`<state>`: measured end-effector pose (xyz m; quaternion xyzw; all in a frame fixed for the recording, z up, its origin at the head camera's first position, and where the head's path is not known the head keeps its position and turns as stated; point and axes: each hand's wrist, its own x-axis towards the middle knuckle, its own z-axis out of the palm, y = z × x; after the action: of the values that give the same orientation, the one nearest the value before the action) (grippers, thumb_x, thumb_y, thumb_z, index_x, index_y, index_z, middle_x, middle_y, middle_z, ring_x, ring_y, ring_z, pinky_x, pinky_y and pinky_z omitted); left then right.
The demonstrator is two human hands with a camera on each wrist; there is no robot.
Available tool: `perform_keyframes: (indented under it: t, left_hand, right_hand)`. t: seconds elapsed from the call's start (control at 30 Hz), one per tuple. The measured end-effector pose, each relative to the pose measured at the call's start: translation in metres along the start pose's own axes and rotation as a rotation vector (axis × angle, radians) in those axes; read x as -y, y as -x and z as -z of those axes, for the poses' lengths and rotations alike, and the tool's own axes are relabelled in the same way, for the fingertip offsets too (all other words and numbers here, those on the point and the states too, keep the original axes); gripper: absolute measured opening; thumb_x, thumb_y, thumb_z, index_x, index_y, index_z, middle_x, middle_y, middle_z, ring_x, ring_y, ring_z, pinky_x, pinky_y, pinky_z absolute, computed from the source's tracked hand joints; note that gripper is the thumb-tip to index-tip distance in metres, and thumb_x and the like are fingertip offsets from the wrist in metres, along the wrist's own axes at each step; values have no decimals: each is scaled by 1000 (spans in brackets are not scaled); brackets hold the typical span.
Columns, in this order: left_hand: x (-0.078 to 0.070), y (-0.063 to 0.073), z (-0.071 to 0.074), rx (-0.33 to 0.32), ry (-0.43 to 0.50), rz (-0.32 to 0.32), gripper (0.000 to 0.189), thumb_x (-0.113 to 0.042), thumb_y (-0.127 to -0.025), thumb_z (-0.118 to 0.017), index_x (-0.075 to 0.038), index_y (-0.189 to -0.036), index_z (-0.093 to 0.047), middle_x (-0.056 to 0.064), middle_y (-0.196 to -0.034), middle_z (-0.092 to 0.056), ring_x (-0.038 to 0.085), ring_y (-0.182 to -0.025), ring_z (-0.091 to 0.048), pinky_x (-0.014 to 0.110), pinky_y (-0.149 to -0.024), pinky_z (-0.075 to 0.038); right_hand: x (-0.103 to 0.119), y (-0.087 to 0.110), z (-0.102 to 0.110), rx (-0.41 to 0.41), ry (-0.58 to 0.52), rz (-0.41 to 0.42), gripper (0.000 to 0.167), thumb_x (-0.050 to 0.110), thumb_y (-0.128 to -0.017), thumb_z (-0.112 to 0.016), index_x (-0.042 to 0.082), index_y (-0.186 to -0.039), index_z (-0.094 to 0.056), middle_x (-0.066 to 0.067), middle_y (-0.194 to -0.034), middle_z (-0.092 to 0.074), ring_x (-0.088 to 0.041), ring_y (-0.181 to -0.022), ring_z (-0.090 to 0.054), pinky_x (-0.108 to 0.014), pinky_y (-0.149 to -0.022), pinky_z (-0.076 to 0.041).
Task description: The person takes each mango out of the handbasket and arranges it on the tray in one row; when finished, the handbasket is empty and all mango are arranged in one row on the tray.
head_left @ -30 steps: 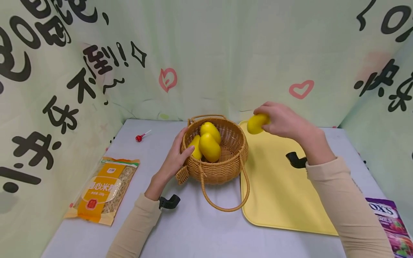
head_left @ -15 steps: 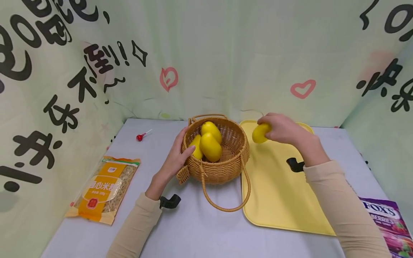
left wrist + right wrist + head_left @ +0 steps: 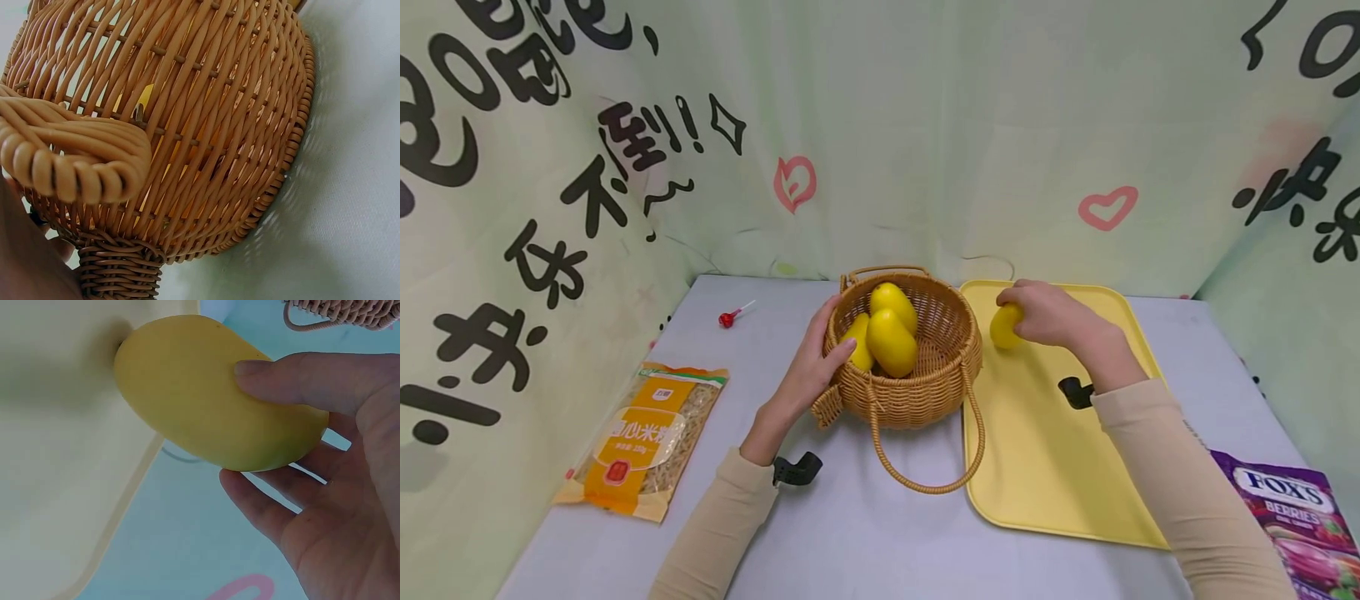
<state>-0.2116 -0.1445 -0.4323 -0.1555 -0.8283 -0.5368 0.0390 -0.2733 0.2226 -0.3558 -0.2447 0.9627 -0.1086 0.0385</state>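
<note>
A yellow mango [image 3: 194, 394] is gripped between the thumb and fingers of my right hand [image 3: 1051, 315]. In the head view this mango [image 3: 1004, 327] is low over the far left part of a yellow tray [image 3: 1060, 450]. My left hand [image 3: 811, 362] holds the left side of a round wicker basket [image 3: 910, 402], thumb over its rim. Several yellow mangoes [image 3: 891, 342] lie inside on the basket's left side. The left wrist view is filled by the basket's woven wall [image 3: 206, 125], with part of the left hand [image 3: 31, 250] at the lower left.
A looped wicker handle [image 3: 928, 487] hangs at the basket's front, reaching the tray's left edge. An orange bag of dried food [image 3: 643, 442] lies at left, with a red lollipop [image 3: 727, 319] behind it. A purple FOX'S bag [image 3: 1292, 517] lies at the front right, partly behind the right sleeve.
My right hand has lowered the mango toward the tray and moved slightly to the right of where it was. The left hand keeps its hold on the basket.
</note>
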Motion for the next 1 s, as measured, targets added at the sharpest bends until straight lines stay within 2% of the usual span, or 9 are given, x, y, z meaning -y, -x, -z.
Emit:
perform_keyframes:
  t: [0.3,0.5,0.73,1.0]
  left_hand:
    - [-1,0,0,-2,10,5,72,-46,-96,-52,-39,-157,-16,-7,-166,-15,21,-154,-17,56,-122,-22]
    - [-1,0,0,-3,9,4,72,-46,-95,-53,-38,-158,-16,-7,-166,-16,21,-154,-17,56,-122,-21]
    - [0,0,0,-5,3,0,72,-47,-95,-52,-39,-157,-16,-7,-166,-16,22,-154,-18,57,-121,-21]
    - [-1,0,0,-5,7,0,73,-47,-95,-52,-38,-158,-16,-7,-166,-16,22,-154,-18,57,-121,-22]
  right_hand:
    - [-4,-5,-5,-9,-46,1,47,-2,-82,-61,-4,-129,-60,-24,-127,-61,-37,-109,-57,-53,-95,-48]
    - [-13,-8,-12,-33,-197,-53,58,0,-84,-64,-4,-139,-51,-28,-138,-54,-43,-120,-54,-58,-102,-44]
    - [-22,-9,-23,-79,-365,-147,63,8,-86,-68,1,-145,-45,-25,-146,-47,-42,-122,-51,-58,-103,-43]
    - [-28,-8,-33,-128,-493,-201,65,13,-89,-69,4,-148,-42,-27,-145,-47,-42,-120,-52,-56,-101,-44]
